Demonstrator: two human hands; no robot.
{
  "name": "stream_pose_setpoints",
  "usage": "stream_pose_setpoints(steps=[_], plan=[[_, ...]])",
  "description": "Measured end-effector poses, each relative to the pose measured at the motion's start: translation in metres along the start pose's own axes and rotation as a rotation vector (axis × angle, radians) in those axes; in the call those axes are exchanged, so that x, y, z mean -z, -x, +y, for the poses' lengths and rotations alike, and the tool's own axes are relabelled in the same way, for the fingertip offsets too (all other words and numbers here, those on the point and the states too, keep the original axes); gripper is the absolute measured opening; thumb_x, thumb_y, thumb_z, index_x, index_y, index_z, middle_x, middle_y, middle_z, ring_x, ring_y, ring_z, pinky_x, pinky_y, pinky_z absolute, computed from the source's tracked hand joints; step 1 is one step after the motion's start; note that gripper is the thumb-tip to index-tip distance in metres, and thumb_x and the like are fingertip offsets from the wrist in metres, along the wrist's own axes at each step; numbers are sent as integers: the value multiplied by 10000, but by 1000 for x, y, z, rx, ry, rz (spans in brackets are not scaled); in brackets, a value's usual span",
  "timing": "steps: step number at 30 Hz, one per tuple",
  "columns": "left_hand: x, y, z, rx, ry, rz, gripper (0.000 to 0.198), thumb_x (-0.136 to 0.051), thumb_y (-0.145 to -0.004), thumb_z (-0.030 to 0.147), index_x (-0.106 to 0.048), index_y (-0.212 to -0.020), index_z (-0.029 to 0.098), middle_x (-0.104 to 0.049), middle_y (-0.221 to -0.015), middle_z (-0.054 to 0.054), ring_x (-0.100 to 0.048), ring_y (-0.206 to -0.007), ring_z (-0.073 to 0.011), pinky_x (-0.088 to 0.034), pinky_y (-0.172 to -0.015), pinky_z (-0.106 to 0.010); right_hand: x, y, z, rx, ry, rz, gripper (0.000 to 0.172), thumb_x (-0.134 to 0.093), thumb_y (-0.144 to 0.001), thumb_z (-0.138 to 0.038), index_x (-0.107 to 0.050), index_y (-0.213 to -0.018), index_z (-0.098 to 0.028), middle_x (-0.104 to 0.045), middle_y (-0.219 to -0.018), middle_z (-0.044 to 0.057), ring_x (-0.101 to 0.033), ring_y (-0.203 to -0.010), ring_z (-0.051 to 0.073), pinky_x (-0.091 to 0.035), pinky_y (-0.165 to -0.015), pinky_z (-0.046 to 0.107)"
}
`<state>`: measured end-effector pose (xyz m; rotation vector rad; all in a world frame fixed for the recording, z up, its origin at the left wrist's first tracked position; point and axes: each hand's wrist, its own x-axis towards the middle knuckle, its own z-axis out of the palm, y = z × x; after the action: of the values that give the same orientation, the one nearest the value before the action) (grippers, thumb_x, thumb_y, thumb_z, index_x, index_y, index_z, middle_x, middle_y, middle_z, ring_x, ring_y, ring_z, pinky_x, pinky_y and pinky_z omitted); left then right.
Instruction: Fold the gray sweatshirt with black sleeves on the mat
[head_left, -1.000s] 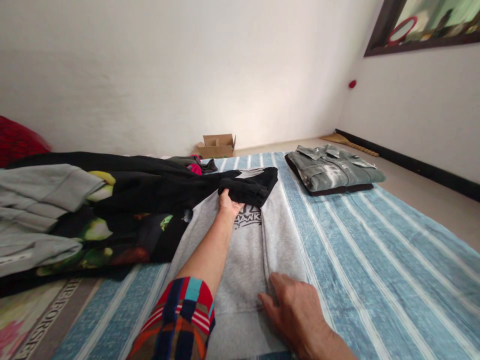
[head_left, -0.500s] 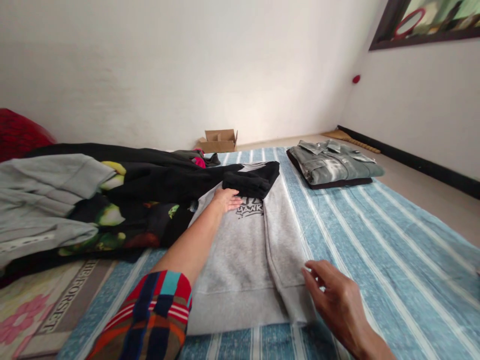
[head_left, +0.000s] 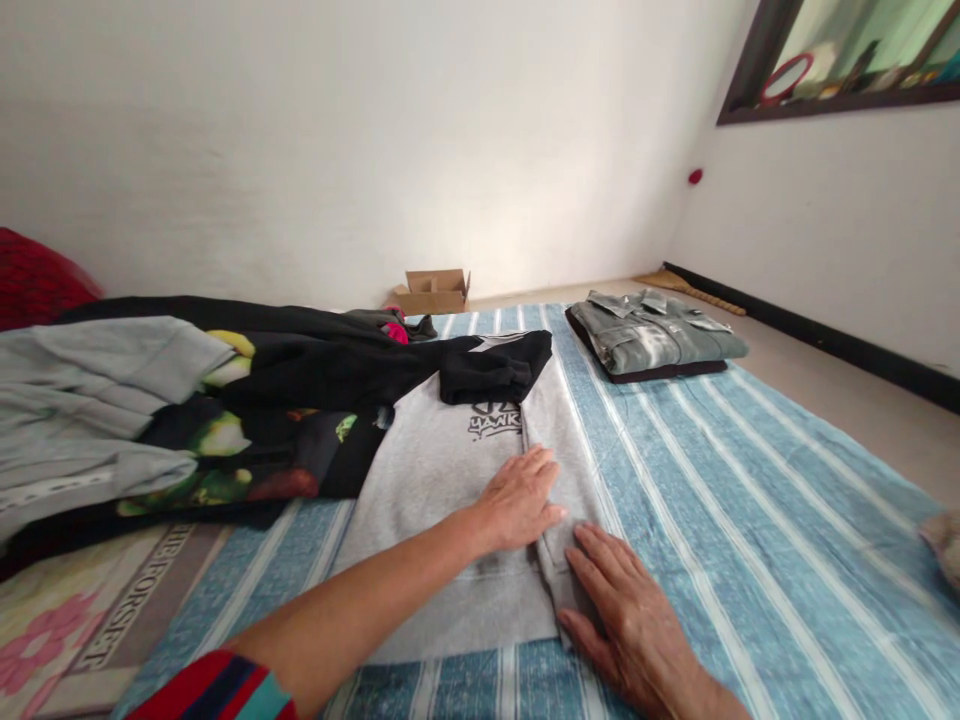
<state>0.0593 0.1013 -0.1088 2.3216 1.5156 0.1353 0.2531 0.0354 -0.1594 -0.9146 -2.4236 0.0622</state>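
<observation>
A grey sweatshirt (head_left: 435, 470) with black sleeves and dark lettering lies on the striped sheet in front of me. Its right side is folded inward, and one black sleeve (head_left: 484, 372) is doubled over near the top. My left hand (head_left: 523, 500) rests flat on the folded edge, fingers stretched out. Just to its right and nearer to me, my right hand (head_left: 626, 610) lies with spread fingers on the lower right edge of the sweatshirt. Neither hand grips the cloth.
A blue-and-white striped sheet (head_left: 720, 500) covers the bed. Folded garments with a grey-green jacket (head_left: 656, 330) on top sit at the back right. Loose clothes (head_left: 90, 400) are heaped on the left. An open cardboard box (head_left: 433, 290) stands by the wall.
My left hand has moved from the chest print down and right onto the folded edge. My right hand has flattened onto the sweatshirt's lower right side. The camera view has shifted slightly.
</observation>
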Motion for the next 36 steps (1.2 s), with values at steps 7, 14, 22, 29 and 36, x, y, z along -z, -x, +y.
stream_pose_setpoints(steps=[7,14,22,29,36], plan=[[-15,4,-6,6,-90,-47,556,-409,-918,445,-338,-1380,144,-254,-1524,-147,-154,-1420,-248,-177,-1128,-435,1,11,8,-68,-93,86,411,-576,-859,-332,-536,-1223,-144,-556,-1286,158,-503,-1215,275,-510,-939,452],[-26,-1,-12,-26,-107,85,468,-451,-918,353,-406,-1326,127,-346,-1477,-165,-261,-1387,-261,-264,-1110,-440,20,15,26,-46,-169,128,268,-562,-872,-241,-574,-1130,-169,-608,-1201,135,-551,-1156,243,-527,-911,434],[-35,1,-13,-27,-114,185,398,-445,-921,272,-448,-1288,119,-391,-1450,-166,-283,-1379,-251,-279,-1112,-447,20,8,9,68,-131,-34,281,-583,-851,-247,-597,-1124,-183,-596,-1233,123,-512,-1205,270,-475,-977,470],[-20,14,2,-48,-102,200,353,-493,-889,212,-492,-1222,95,-433,-1411,-184,-316,-1363,-258,-300,-1113,-423,23,16,26,-78,-204,199,265,-585,-862,-249,-596,-1120,-189,-632,-1167,125,-588,-1108,245,-542,-885,433],[-19,43,28,-204,16,128,451,-572,-857,306,-477,-1269,150,-444,-1417,-143,-318,-1363,-260,-313,-1109,-461,27,21,44,-160,-223,252,173,-543,-884,-183,-634,-1030,-203,-665,-1060,86,-634,-1000,205,-575,-813,401]])
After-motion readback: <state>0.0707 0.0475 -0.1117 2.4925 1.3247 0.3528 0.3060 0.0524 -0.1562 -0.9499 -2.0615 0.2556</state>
